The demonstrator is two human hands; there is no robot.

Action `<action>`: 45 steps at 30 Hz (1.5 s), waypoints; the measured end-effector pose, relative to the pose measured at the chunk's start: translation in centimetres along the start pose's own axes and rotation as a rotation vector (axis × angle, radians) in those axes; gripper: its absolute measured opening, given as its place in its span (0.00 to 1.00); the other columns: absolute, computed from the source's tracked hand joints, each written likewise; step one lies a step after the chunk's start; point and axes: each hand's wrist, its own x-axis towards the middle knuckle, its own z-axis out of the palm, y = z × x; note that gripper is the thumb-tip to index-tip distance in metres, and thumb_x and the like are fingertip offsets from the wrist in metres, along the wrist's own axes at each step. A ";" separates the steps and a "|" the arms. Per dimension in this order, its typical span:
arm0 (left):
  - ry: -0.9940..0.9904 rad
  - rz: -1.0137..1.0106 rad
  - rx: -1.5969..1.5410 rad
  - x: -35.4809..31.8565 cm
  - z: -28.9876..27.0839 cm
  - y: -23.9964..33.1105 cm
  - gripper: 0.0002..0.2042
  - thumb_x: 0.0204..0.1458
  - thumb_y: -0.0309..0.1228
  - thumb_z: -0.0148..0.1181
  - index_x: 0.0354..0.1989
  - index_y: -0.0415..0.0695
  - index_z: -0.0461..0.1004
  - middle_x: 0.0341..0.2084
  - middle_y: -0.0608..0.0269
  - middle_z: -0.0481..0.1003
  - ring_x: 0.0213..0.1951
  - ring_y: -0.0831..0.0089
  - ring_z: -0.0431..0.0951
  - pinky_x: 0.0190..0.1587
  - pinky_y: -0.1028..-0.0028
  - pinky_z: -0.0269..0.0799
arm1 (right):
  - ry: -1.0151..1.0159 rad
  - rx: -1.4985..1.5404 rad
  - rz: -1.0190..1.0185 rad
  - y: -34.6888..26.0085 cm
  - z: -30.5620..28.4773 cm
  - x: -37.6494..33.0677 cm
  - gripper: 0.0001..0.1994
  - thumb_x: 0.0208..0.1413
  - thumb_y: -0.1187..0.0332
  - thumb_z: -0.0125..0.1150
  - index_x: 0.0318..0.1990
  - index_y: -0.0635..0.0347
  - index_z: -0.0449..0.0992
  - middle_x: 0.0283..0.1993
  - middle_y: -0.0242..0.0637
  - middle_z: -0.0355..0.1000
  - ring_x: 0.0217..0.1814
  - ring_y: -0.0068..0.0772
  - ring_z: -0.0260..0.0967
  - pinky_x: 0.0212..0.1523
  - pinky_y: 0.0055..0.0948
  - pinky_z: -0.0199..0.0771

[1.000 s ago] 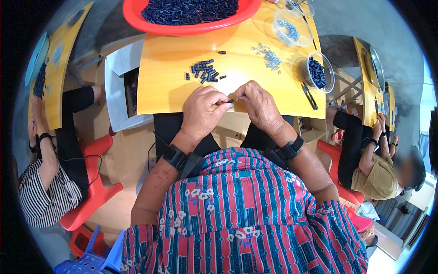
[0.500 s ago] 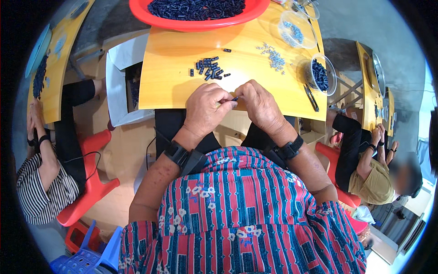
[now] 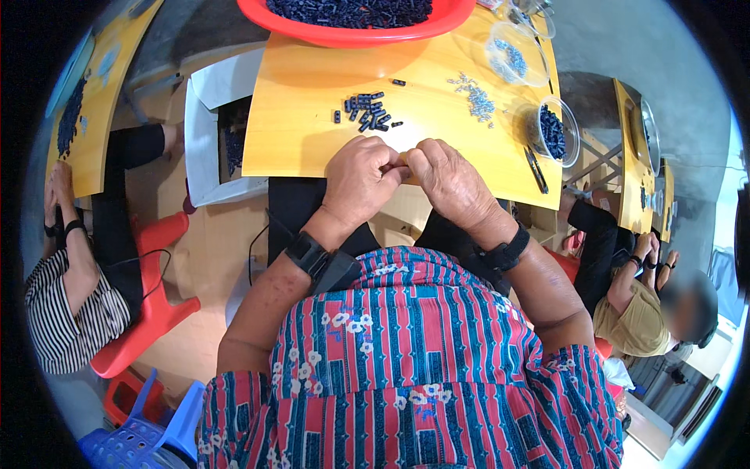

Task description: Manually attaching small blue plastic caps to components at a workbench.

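Observation:
Both hands meet above the table's front edge, fingertips touching. My left hand point(image 3: 357, 180) is closed in a pinch, thumb against bent index finger. The small black plastic piece seen there a moment ago is now hidden by the fingers. My right hand point(image 3: 455, 181) is closed too, its thumb and forefinger pressed against the left fingertips; whatever it grips cannot be made out. Just beyond the hands lies a loose pile of small black plastic pieces point(image 3: 367, 112). Farther right is a scatter of tiny silvery metal pieces point(image 3: 478, 102).
A red basin point(image 3: 355, 33) full of dark pieces stands at the table's far side. Clear tubs hold silvery pieces point(image 3: 509, 61) and dark pieces point(image 3: 551, 131) at right, beside a black pen point(image 3: 537, 170). An open white box point(image 3: 205, 129) adjoins the left edge. Seated people flank me.
The black piece between my fingertips has gone out of sight as the hands closed together. The view has shifted slightly, and the table's contents appear a little higher and farther right.

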 end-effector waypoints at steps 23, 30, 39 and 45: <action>0.120 0.008 -0.086 -0.2 0.4 -0.5 0.06 0.47 0.27 0.69 0.27 0.41 0.77 0.22 0.60 0.72 0.27 0.63 0.73 0.31 0.68 0.69 | 0.310 0.987 0.676 -0.2 2.9 -1.3 0.07 0.57 0.82 0.60 0.41 0.66 0.81 0.35 0.33 0.78 0.35 0.21 0.77 0.40 0.21 0.78; 0.150 0.025 -0.078 -0.3 0.6 -0.7 0.05 0.46 0.26 0.69 0.27 0.41 0.77 0.22 0.59 0.73 0.27 0.62 0.74 0.31 0.68 0.69 | 0.315 0.891 0.512 -0.8 3.0 -1.3 0.07 0.57 0.83 0.59 0.41 0.67 0.80 0.39 0.36 0.76 0.37 0.25 0.77 0.42 0.22 0.79; 0.099 -0.050 -0.126 -0.2 0.3 -0.2 0.05 0.44 0.30 0.68 0.26 0.44 0.79 0.24 0.61 0.76 0.31 0.60 0.77 0.34 0.65 0.73 | 0.305 1.108 0.611 -0.2 2.9 -1.5 0.08 0.55 0.83 0.61 0.41 0.68 0.81 0.39 0.39 0.76 0.38 0.27 0.76 0.40 0.24 0.81; 0.034 -0.055 -0.050 -0.3 -0.1 -0.3 0.05 0.44 0.30 0.68 0.26 0.44 0.80 0.25 0.62 0.77 0.33 0.61 0.77 0.36 0.65 0.73 | 0.208 0.948 0.584 1.1 2.4 -0.7 0.06 0.54 0.79 0.64 0.38 0.65 0.81 0.38 0.37 0.76 0.37 0.27 0.77 0.40 0.26 0.78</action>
